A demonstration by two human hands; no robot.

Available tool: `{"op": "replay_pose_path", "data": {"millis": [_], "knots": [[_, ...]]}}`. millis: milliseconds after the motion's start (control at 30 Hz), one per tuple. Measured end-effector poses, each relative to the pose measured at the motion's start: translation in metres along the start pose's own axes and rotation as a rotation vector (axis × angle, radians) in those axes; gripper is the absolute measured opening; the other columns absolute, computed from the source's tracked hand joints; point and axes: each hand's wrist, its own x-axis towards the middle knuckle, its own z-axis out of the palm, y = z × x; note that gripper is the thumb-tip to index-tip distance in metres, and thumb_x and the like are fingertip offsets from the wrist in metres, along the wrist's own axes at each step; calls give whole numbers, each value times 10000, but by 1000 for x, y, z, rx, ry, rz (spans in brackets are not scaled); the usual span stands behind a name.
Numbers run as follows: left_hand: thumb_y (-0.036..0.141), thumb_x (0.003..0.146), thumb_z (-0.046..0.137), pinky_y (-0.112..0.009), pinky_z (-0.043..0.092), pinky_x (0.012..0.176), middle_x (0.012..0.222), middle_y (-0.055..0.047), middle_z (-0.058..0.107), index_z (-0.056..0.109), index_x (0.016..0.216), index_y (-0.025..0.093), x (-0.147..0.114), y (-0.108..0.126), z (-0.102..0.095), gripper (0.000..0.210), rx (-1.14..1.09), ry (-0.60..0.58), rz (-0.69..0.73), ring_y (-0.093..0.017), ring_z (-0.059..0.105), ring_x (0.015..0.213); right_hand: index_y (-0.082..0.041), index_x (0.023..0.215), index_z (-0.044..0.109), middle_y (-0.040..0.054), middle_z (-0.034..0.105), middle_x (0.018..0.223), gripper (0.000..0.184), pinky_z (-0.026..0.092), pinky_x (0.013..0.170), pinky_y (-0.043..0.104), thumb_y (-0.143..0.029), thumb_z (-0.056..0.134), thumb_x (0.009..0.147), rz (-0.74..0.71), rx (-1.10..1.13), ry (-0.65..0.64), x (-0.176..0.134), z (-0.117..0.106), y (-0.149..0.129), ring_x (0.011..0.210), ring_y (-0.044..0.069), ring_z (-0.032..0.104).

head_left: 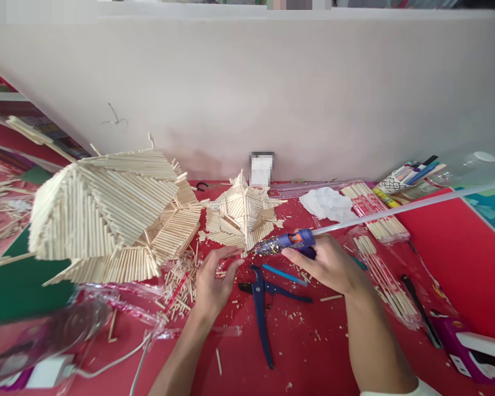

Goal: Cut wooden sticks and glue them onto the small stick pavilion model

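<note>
My right hand (332,261) is wrapped round a blue hot glue gun (282,242), with a long clear glue stick (367,214) trailing from its back. The nozzle points left, right at the fingertips of my left hand (214,278). Those fingers pinch a small pale piece of wooden stick (243,254), mostly hidden. Just behind the nozzle stands a small tiered roof model of wooden sticks (243,212). To the left is a larger stick-built roof model (103,203). Below my hands lie blue-handled cutters (260,308) and a blue stick (284,274).
Cut stick pieces (181,286) are heaped left of my left hand. Packs of chopsticks (385,278) lie at right, near a pen holder (404,179). A crumpled white tissue (326,204) rests at the back. A white cable (111,363) and clear bottle (66,335) sit front left.
</note>
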Motion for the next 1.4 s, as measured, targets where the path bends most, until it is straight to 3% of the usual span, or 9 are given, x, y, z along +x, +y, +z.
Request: {"op": "replay_pose_path", "data": {"millis": [200,467,767,1400], "knots": [[254,940,711,-337,636,868,989,-49,801,673,1102,213,1,3,1,171,3,4,10,-191,783,906,-208,807,746,0,644,623,498,401,575,278,-639,538,947,-8,-2,8,0,-2,2,595,168,562],[238,930,727,-315,630,872,1000,-39,799,668,1116,222,1,2,0,196,17,4,31,-177,777,918,-214,890,771,8,680,672,474,426,622,290,-626,543,945,-5,20,-2,2,-3,0,640,177,596],[203,938,701,-302,628,862,1000,-37,797,655,1130,223,0,-1,-3,198,17,-2,35,-174,780,910,-213,720,684,-13,598,580,465,372,560,279,-604,559,938,-24,-2,4,1,-4,-1,551,149,518],[209,949,685,-324,633,859,981,-47,796,662,1116,215,1,0,-2,169,27,-11,20,-183,779,905,-216,788,728,-10,621,606,429,381,556,263,-576,561,950,-37,27,-30,1,-8,0,566,152,532]]}}
